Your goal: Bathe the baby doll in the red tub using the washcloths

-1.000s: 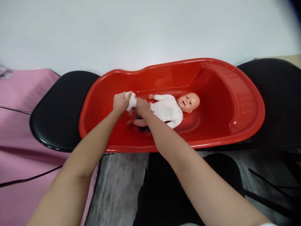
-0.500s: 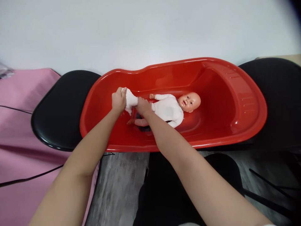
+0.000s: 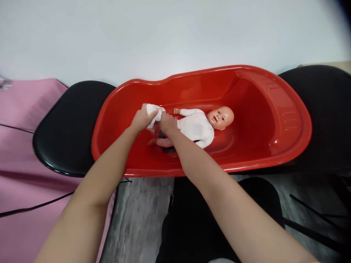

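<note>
Both my hands are over the left half of a red baby bathtub [image 3: 246, 160], close together. Between them is a white cloth [image 3: 151, 109], bunched and folded. My left hand [image 3: 141, 118] is closed on the cloth's left side, its thumb lying across the front. My right hand [image 3: 167, 123] is closed on the cloth's right side; its fingertips are partly hidden. A bald baby doll [image 3: 193, 126] with a white cloth body lies on its back in the tub, head to the right. My right hand and forearm cover part of its legs.
The tub rests across a black chair seat [image 3: 68, 128] on the left and another black seat [image 3: 326, 113] on the right. Pink fabric [image 3: 24, 153] with a black cord lies at the left. A pale wall [image 3: 170, 36] stands behind; grey floor [image 3: 139, 215] shows below.
My left hand has tilted and come closer to my right hand, and the cloth between them is now more bunched. The right hand and the doll have barely moved.
</note>
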`<state>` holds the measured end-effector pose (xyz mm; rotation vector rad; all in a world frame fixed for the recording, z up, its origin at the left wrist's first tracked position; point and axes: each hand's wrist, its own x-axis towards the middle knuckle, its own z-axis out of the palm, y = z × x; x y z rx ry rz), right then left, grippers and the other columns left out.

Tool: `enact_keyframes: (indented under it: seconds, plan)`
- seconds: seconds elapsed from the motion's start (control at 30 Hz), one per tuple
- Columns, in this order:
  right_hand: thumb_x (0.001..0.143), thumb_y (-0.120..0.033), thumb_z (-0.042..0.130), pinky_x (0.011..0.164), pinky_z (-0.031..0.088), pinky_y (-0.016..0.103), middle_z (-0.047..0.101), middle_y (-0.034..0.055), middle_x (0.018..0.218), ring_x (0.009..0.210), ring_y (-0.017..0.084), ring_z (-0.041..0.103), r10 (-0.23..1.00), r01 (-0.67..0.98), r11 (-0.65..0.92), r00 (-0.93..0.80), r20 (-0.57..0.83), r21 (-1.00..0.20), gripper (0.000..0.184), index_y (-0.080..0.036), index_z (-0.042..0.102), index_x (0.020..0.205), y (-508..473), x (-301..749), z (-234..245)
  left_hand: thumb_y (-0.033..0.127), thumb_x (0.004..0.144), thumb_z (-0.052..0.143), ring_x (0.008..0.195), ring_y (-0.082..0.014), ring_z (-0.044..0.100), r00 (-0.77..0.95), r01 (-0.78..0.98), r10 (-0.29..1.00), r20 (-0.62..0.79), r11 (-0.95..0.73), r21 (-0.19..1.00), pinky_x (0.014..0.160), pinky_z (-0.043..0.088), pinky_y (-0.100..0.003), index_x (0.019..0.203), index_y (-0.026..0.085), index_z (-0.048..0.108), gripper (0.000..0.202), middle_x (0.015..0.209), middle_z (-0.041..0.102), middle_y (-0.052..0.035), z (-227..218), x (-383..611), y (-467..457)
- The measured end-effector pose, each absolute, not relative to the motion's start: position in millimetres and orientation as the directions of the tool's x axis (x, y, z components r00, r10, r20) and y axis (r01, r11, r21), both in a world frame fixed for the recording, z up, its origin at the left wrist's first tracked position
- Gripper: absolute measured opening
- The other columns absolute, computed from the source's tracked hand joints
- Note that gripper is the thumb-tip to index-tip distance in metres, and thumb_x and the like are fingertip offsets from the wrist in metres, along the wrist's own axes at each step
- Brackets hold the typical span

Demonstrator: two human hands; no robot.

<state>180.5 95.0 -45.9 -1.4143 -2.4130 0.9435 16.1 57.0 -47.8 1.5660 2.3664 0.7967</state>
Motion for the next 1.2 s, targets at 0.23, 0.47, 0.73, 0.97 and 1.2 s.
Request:
enact_keyframes:
  seconds: [0.23, 0.47, 0.73, 0.97, 1.2]
  plan:
    - [0.113, -0.051, 0.055, 0.119, 0.052, 0.054, 0.07, 0.0187, 0.154, 0.14, 0.037, 0.066, 0.826, 0.699, 0.339, -0.541, -0.156, -0.63, 0.049, -0.017, 0.06, 0.148, 97.9, 180.6, -49.0, 0.056, 0.114, 0.04, 0.108, -0.0368, 0.072, -0.437, 0.834, 0.874, 0.215, 0.304, 0.46, 0.102, 0.054, -0.045, 0.118, 0.023, 0.071, 0.046, 0.1, 0.076, -0.0172, -42.6, 14.2, 55.8]
    - [0.112, -0.046, 0.057, 0.12, 0.053, 0.056, 0.068, 0.0193, 0.157, 0.141, 0.038, 0.065, 0.824, 0.688, 0.324, -0.542, -0.163, -0.65, 0.05, -0.016, 0.057, 0.152, 98.7, 180.9, -48.4, 0.047, 0.115, 0.039, 0.114, -0.0363, 0.074, -0.411, 0.849, 0.883, 0.225, 0.281, 0.448, 0.103, 0.054, -0.044, 0.134, 0.022, 0.071, 0.045, 0.116, 0.079, -0.0187, -40.1, 12.1, 53.9]
    - [0.112, -0.039, 0.06, 0.124, 0.045, 0.06, 0.069, 0.0208, 0.155, 0.14, 0.039, 0.064, 0.81, 0.658, 0.391, -0.578, -0.1, -0.643, 0.047, -0.015, 0.059, 0.153, 95.4, 180.1, -50.1, 0.047, 0.1, 0.071, 0.107, -0.0382, 0.074, -0.428, 0.819, 0.895, 0.125, 0.326, 0.472, 0.093, 0.057, -0.042, 0.127, 0.022, 0.067, 0.038, 0.112, 0.078, -0.017, -37.5, 21.2, 54.7]
    - [0.117, -0.03, 0.045, 0.123, 0.047, 0.056, 0.069, 0.0201, 0.153, 0.141, 0.036, 0.064, 0.8, 0.685, 0.406, -0.587, -0.127, -0.605, 0.039, -0.016, 0.059, 0.15, 91.2, 180.5, -44.1, 0.048, 0.113, 0.044, 0.096, -0.0339, 0.071, -0.392, 0.893, 0.885, 0.25, 0.3, 0.336, 0.096, 0.053, -0.042, 0.097, 0.022, 0.065, 0.037, 0.09, 0.071, -0.0141, -33.2, 22.5, 55.3]
    - [0.116, -0.032, 0.048, 0.121, 0.051, 0.059, 0.069, 0.0201, 0.153, 0.143, 0.036, 0.064, 0.817, 0.691, 0.404, -0.568, -0.104, -0.599, 0.033, -0.018, 0.061, 0.142, 92.6, 177.7, -49.4, 0.051, 0.116, 0.044, 0.098, -0.0328, 0.072, -0.438, 0.859, 0.865, 0.246, 0.322, 0.399, 0.094, 0.052, -0.039, 0.107, 0.022, 0.068, 0.039, 0.091, 0.072, -0.0133, -30.8, 20.0, 53.2]
